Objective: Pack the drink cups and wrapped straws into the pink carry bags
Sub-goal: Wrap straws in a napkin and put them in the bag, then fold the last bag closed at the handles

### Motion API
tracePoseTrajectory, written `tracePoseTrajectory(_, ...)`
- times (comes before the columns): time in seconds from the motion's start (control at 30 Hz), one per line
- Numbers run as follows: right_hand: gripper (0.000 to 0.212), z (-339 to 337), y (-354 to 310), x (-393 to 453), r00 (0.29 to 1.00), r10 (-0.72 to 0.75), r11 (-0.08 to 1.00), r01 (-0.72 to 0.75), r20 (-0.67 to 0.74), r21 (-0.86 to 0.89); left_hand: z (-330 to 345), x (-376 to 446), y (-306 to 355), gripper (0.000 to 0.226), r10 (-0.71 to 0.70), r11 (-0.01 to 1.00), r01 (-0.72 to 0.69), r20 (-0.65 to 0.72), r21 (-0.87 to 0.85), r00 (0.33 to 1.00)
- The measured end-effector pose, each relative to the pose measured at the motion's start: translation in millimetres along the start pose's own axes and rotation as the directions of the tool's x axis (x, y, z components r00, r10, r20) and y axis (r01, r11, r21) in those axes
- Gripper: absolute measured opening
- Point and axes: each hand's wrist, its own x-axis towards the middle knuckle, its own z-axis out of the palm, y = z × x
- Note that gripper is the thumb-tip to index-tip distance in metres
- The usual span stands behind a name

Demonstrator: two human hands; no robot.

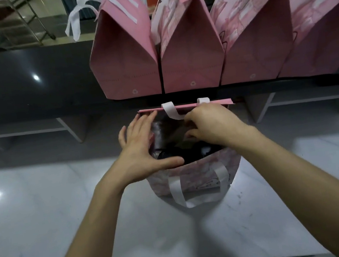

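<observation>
- An open pink carry bag (195, 175) stands on the white worktop (44, 213), dark drink cups (181, 155) inside it.
- The left hand (141, 150), fingers spread flat, presses the bag's left rim.
- The right hand (212, 124) reaches into the mouth with fingers curled; whether it holds anything cannot be told.
- Four closed pink bags (191, 59) line the dark shelf (25, 83) behind.

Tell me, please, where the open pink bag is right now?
The open pink bag stands mid-frame on the white counter, between both hands, before the row of closed bags.
</observation>
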Motion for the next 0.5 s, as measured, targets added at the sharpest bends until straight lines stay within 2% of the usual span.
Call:
tracePoseTrajectory(0.07,0.017,-7.6,9.3,-18.0,0.998,0.037,0.951,-0.021,-0.045,0.309,-1.4,-0.3,-3.7,0.117,0.015,1.000,-0.018,-0.117,-0.025,0.993)
tracePoseTrajectory(0.13,0.014,-10.5,17.4,-42.0,0.971,0.120,0.817,0.021,-0.205,0.576,-3.2,-2.3,-10.5,0.103,0.039,0.995,-0.059,-0.226,-0.084,0.973)
tracePoseTrajectory(0.2,0.012,-6.3,26.0,-67.6,0.904,0.238,0.662,0.117,-0.356,0.740,-6.1,-6.4,-18.3,0.097,0.045,0.982,-0.093,-0.276,-0.163,0.960)
tracePoseTrajectory(0.27,0.011,5.4,35.3,-86.9,0.849,0.341,0.559,0.164,-0.405,0.813,-9.6,-12.0,-23.9,0.093,0.024,0.968,-0.094,-0.285,-0.234,0.958)
tracePoseTrajectory(0.33,0.011,20.7,46.1,-97.5,0.820,0.413,0.508,0.153,-0.395,0.848,-11.4,-14.3,-26.4,0.076,0.014,0.960,-0.104,-0.328,-0.259,0.944)
tracePoseTrajectory(0.4,0.022,33.8,57.9,-103.8,0.828,0.435,0.478,0.121,-0.354,0.870,-14.2,-13.8,-28.1,0.055,0.026,0.956,-0.129,-0.362,-0.263,0.932)
tracePoseTrajectory(0.43,0.034,39.7,63.7,-106.3,0.854,0.417,0.456,0.100,-0.311,0.884,-17.2,-13.5,-30.2,0.050,0.030,0.954,-0.126,-0.334,-0.272,0.942)
tracePoseTrajectory(0.5,0.067,50.0,74.5,-110.3,0.928,0.338,0.395,0.008,-0.154,0.919,-24.1,-12.9,-37.8,0.058,0.024,0.954,-0.070,-0.157,-0.291,0.987)
